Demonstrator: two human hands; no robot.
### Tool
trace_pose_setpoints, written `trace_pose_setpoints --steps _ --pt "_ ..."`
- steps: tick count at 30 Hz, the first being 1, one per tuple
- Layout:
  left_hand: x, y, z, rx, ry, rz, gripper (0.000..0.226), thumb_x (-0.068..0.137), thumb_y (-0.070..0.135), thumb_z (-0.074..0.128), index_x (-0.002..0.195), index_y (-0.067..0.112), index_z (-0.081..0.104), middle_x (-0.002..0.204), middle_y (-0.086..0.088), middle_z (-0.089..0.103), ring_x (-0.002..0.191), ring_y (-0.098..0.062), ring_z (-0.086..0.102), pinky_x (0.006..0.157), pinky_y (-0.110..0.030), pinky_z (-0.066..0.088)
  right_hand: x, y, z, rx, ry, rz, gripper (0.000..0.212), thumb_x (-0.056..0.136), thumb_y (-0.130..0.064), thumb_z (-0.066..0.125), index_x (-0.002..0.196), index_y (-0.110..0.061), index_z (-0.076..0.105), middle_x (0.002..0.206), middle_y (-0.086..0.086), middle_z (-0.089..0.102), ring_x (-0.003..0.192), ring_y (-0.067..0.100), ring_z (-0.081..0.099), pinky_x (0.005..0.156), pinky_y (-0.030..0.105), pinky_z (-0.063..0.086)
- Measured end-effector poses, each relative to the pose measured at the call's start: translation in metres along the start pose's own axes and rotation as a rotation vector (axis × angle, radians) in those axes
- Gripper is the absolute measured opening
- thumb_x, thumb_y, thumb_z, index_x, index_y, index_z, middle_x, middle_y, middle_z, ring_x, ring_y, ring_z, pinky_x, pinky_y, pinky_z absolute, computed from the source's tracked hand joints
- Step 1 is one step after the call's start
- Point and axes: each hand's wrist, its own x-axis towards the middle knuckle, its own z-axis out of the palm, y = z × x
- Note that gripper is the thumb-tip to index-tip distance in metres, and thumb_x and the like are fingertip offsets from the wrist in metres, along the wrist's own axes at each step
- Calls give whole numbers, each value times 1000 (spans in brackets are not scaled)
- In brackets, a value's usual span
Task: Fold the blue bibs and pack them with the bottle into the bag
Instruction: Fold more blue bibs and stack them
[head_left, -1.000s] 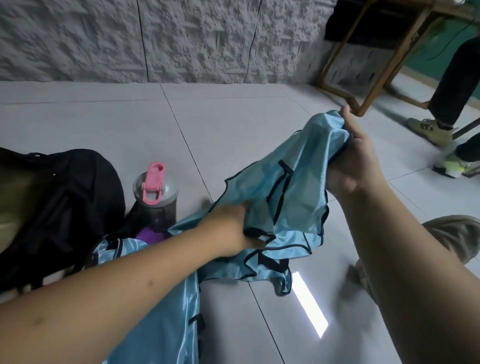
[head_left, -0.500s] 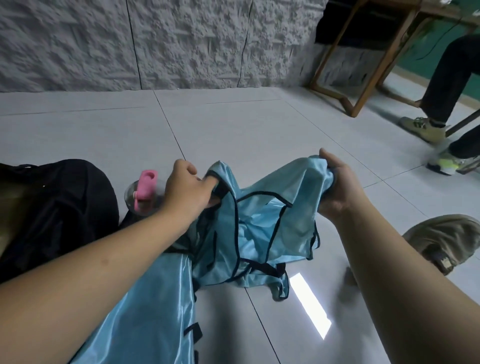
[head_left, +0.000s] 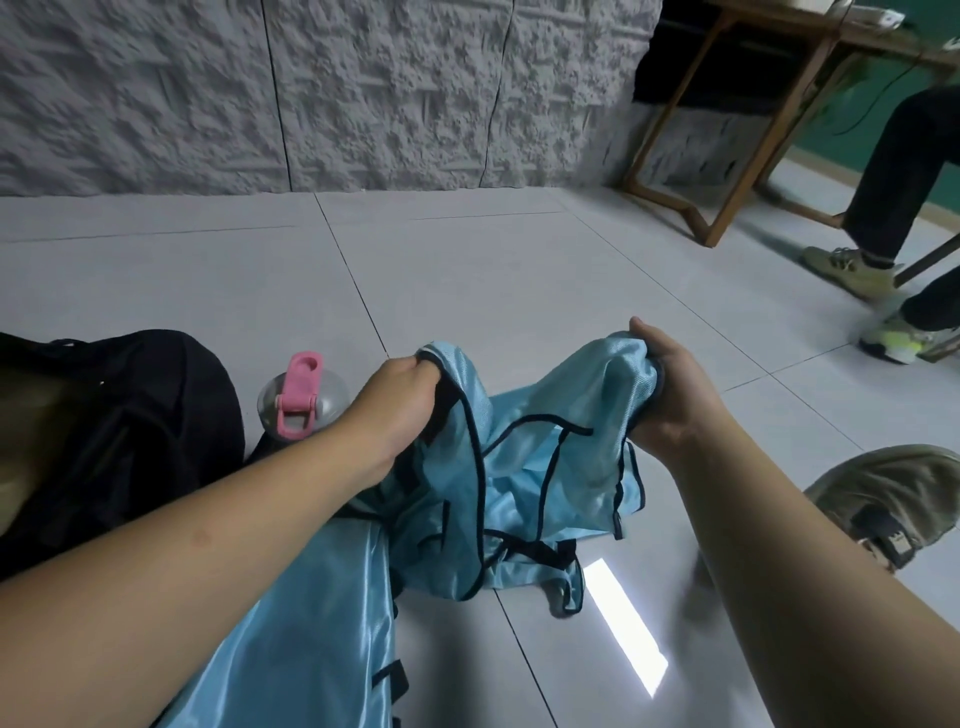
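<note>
Bottle (head_left: 304, 399) beside black bag (head_left: 119, 431), second bib (head_left: 322, 639) underneath, shoe (head_left: 904, 499) right

The bib (head_left: 524, 483) I've got is thin shiny mesh cloth with matt black trim. Floor tiles (head_left: 467, 270) are smooth and glossy, the wall (head_left: 311, 93) rough and bumpy. Bottle (head_left: 304, 400) has a clear plastic lid with a pink plastic clip, bag (head_left: 119, 431) is matt black fabric.
</note>
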Motion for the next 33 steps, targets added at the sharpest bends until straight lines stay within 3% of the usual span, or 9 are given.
trace_pose_setpoints --steps 4,6,9,12,15,19,23,28,33 --pt "-13 17 -2 -79 -154 -67 64 105 50 31 90 -1 67 76 -14 72 69 -31 65 79 -40 53 0 0 1 -32 27 -5 35 98 -43 60 97 -9 69 91 10 72 88 27 71 82 40 54" --pt "-17 27 -2 30 -111 -21 65 109 44 25 79 -4 57 67 -10 66 54 -37 47 77 -39 53 3 0 1 -54 28 -1 33 98 -42 60 94 -10 68 86 9 71 81 25 71 79 38 55" --pt "-14 32 -6 92 -71 48 48 109 38 24 65 19 32 51 4 40 45 -14 36 57 -34 32 9 1 -1 -87 57 10 29 97 -38 62 90 -10 66 82 8 67 77 24 68 81 37 56" --pt "-19 36 -11 -73 -245 22 62 109 43 21 73 7 55 65 -21 58 49 -26 49 57 -34 42 18 5 -3 -140 96 21 30 94 -34 67 104 -6 66 99 14 67 94 28 67 102 43 52" --pt "-22 40 -17 -218 -416 12 57 109 37 20 97 1 62 78 -29 65 49 -32 53 55 -35 49 25 11 -6 -198 132 19 42 94 -29 69 122 2 66 117 21 72 109 32 71 98 45 56" --pt "-19 39 -21 -312 -543 10 33 103 28 35 90 6 55 74 -20 57 48 -26 39 87 -60 55 30 15 -8 -216 166 24 40 96 -26 67 123 3 65 113 17 75 100 30 74 86 40 59" --pt "-21 38 -19 -262 -435 48 17 101 24 62 86 15 60 61 -3 42 47 -18 29 81 -48 56 32 16 -7 -259 178 -7 38 98 -24 65 122 5 64 116 21 74 104 33 73 87 42 59" --pt "-21 43 -14 -300 -293 77 25 99 18 66 74 18 70 55 -4 42 52 -21 43 73 -42 55 30 14 0 -600 307 -123 48 89 -35 76 117 2 66 113 23 71 101 41 70 95 48 57" --pt "-14 48 -17 -241 -214 78 15 101 15 63 87 12 67 72 -10 63 58 -25 57 78 -47 53 23 20 18 -934 312 -374 30 89 -27 71 107 -3 73 82 8 69 69 25 59 65 36 47"
